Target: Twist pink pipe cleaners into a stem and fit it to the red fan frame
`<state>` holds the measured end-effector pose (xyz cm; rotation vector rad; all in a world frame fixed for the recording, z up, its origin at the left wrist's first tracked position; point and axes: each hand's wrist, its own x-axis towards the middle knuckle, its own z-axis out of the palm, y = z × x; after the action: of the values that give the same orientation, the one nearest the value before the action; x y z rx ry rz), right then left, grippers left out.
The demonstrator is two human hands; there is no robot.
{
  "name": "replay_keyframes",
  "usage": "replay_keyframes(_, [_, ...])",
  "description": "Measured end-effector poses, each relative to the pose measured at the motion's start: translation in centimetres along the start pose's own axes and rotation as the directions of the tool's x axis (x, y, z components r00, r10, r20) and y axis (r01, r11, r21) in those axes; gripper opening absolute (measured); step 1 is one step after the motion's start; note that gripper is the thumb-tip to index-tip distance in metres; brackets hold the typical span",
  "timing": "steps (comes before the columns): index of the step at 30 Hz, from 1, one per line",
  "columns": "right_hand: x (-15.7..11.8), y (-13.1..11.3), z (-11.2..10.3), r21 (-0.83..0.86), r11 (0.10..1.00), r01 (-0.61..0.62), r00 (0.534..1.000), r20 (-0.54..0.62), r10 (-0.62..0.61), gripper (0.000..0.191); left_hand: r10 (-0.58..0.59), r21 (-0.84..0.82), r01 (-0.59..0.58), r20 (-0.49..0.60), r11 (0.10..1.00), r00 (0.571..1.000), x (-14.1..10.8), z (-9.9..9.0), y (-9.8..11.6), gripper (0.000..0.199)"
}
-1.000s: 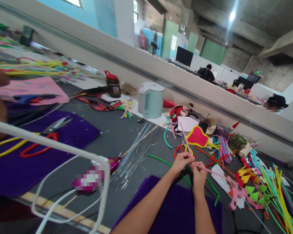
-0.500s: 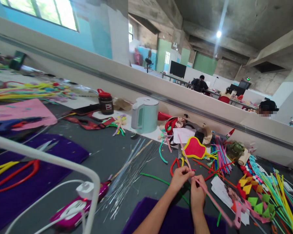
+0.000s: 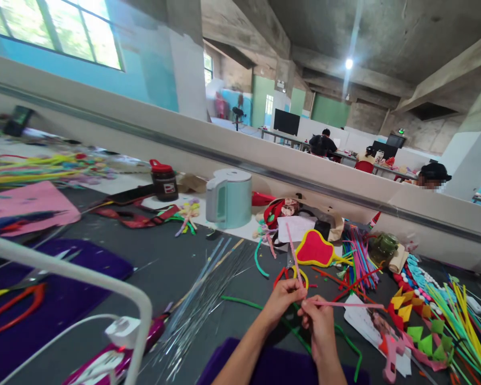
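Observation:
A pink pipe cleaner [image 3: 293, 248] is pinched at its middle between both hands. My left hand [image 3: 285, 300] has thumb and fingers closed on it, and one length rises from there. Beside it, my right hand [image 3: 319, 323] pinches the length that runs out level to the right. The bend between the hands is mostly hidden by fingers. A green pipe cleaner [image 3: 240, 301] lies on the table and passes under the hands. Just beyond my left hand lie scissors [image 3: 303, 276] with red and yellow handles. Past them is a red shape with a yellow border [image 3: 315, 249].
Thin metal wires [image 3: 208, 305] spread left of my hands, near a magenta power strip [image 3: 156, 331]. A mint kettle [image 3: 236, 206] and a red-lidded jar [image 3: 164, 182] stand at the back. Right are a pink glue gun [image 3: 393, 355] and pipe cleaner bundles [image 3: 361, 259]. A white bar [image 3: 144, 315] crosses left.
The pink pipe cleaner's right-hand length has swung from slanting down toward me to lying nearly level. My right hand has turned with it. The view has shifted slightly.

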<state>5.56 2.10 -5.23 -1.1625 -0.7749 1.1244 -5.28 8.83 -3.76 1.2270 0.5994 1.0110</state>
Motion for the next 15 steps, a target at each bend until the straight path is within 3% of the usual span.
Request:
replay_keyframes(1, [0.0,-0.1,-0.1,0.102,0.989,-0.109,0.992,0.082,0.101,0.02,-0.002,-0.013,0.003,0.016,1.0,1.0,-0.1,0.0,0.1,0.031])
replay_keyframes(3, [0.1,-0.3,-0.2,0.224,0.951,-0.213,0.968,0.18,0.174,0.021,-0.012,-0.036,0.012,0.023,0.999,1.0,-0.1,0.2,0.0,0.031])
replay_keyframes(6, [0.4,0.0,-0.3,0.224,0.971,-0.088,0.995,0.057,0.078,0.023,-0.026,-0.018,0.025,-0.036,1.0,0.999,0.3,0.7,-0.7,0.034])
replay_keyframes(8, [0.7,0.5,-0.2,0.058,0.995,0.085,0.992,-0.096,-0.079,0.024,-0.019,0.052,0.023,-0.079,0.998,0.997,0.6,1.0,-1.3,0.035])
replay_keyframes(10, [0.9,0.9,-0.1,-0.211,0.942,0.26,0.932,-0.201,-0.302,0.024,0.022,0.137,-0.004,-0.129,0.991,0.991,0.9,1.2,-1.7,0.036])
replay_keyframes(13, [0.7,1.1,0.1,-0.514,0.757,0.404,0.821,-0.162,-0.548,0.022,0.094,0.19,-0.06,-0.177,0.98,0.98,0.8,1.3,-1.8,0.034])
replay_keyframes(15, [0.5,1.0,0.2,-0.577,0.696,0.428,0.808,-0.101,-0.58,0.02,0.113,0.18,-0.079,-0.188,0.981,0.976,0.7,1.2,-1.7,0.034])
